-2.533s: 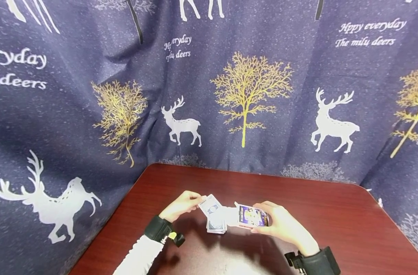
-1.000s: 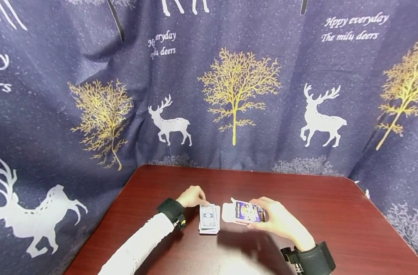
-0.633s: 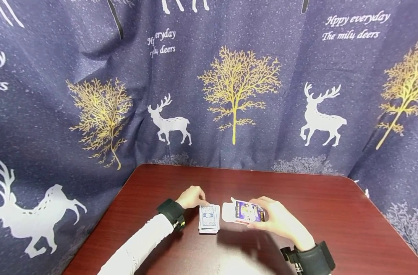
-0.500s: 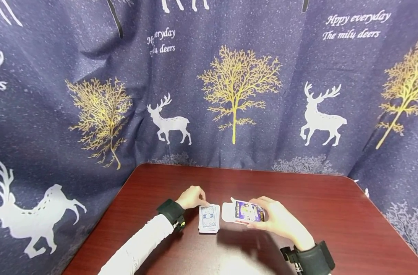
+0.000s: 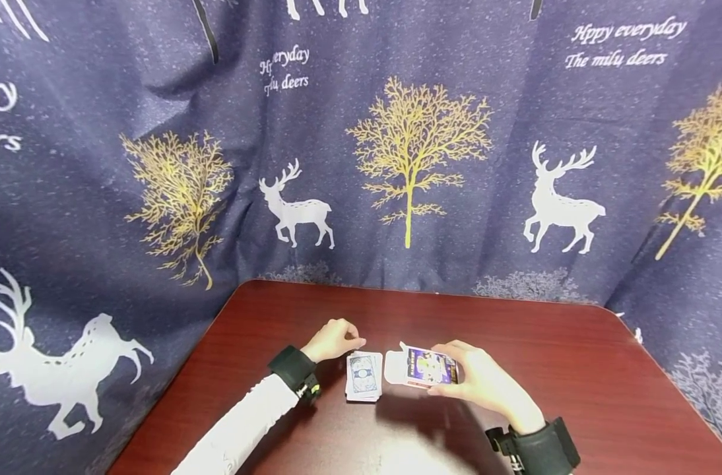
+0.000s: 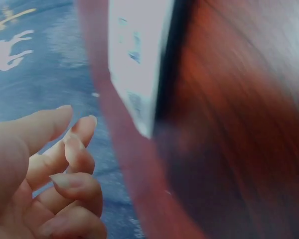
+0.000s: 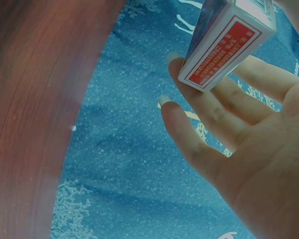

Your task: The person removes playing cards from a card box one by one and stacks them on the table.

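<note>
A deck of blue-backed cards [image 5: 363, 377] lies face down on the red-brown table [image 5: 575, 396]. My left hand [image 5: 343, 340] hovers just behind the deck's far left corner with its fingers loosely curled and holds nothing. In the left wrist view the hand [image 6: 60, 169] is apart from the deck [image 6: 137, 55]. My right hand [image 5: 482, 381] grips a purple card box [image 5: 430, 367] just right of the deck, its white flap open toward the deck. The right wrist view shows the box [image 7: 229, 42], with a red label on its side, resting across the fingers [image 7: 209, 114].
A dark blue curtain [image 5: 408, 165] printed with gold trees and white deer hangs close behind and around the table. The table's left edge [image 5: 177, 389] runs near my left sleeve [image 5: 242, 429].
At 2.5 s ago my left hand held a card over the deck; it then set it down. Since half a second ago the fingers have drawn slightly off the deck. The right hand holds still.
</note>
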Action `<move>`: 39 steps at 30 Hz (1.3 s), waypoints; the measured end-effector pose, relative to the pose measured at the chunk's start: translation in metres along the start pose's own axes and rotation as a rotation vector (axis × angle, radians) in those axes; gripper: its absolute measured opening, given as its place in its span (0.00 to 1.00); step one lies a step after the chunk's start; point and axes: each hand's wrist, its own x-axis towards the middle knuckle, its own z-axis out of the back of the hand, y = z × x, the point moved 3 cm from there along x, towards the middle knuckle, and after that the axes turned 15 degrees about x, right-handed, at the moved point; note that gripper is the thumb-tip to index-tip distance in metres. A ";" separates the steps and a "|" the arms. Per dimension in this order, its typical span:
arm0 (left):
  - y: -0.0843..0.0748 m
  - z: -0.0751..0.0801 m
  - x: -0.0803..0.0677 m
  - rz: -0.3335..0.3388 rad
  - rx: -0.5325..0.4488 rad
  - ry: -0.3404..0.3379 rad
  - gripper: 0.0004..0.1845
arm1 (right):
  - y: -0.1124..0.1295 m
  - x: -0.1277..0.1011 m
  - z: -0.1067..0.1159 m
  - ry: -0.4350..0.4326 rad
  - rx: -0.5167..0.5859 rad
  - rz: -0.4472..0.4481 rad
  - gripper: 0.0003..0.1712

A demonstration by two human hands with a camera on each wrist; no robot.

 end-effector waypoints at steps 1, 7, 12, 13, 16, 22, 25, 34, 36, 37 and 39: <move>-0.003 0.003 -0.002 -0.014 -0.027 -0.007 0.09 | 0.000 0.000 0.000 0.003 -0.003 0.000 0.32; -0.033 0.020 -0.014 -0.068 -0.237 -0.009 0.09 | 0.000 0.000 0.000 0.008 -0.012 0.008 0.32; -0.058 0.027 -0.027 -0.050 -0.373 -0.002 0.07 | -0.001 -0.002 -0.003 0.019 -0.018 0.025 0.32; -0.062 0.027 -0.030 -0.045 -0.390 0.002 0.06 | -0.001 -0.002 -0.004 0.022 -0.019 0.031 0.32; -0.071 0.023 -0.037 -0.037 -0.397 0.003 0.04 | 0.000 -0.003 -0.006 0.028 -0.010 0.042 0.31; -0.083 0.015 -0.044 0.015 -0.365 -0.036 0.03 | 0.000 -0.003 -0.009 0.016 -0.007 0.062 0.31; -0.087 0.010 -0.046 0.035 -0.351 -0.042 0.04 | 0.000 -0.003 -0.010 0.011 -0.015 0.064 0.31; -0.094 0.005 -0.050 0.094 -0.392 -0.022 0.05 | 0.004 -0.001 -0.011 0.015 -0.021 0.081 0.32; -0.094 0.005 -0.050 0.089 -0.370 -0.034 0.04 | 0.006 0.001 -0.011 0.014 -0.021 0.084 0.32; -0.094 0.005 -0.050 0.085 -0.363 -0.039 0.04 | 0.006 0.001 -0.011 0.016 -0.022 0.086 0.32; -0.094 0.006 -0.051 0.077 -0.350 -0.051 0.04 | 0.008 0.003 -0.011 0.014 -0.023 0.093 0.32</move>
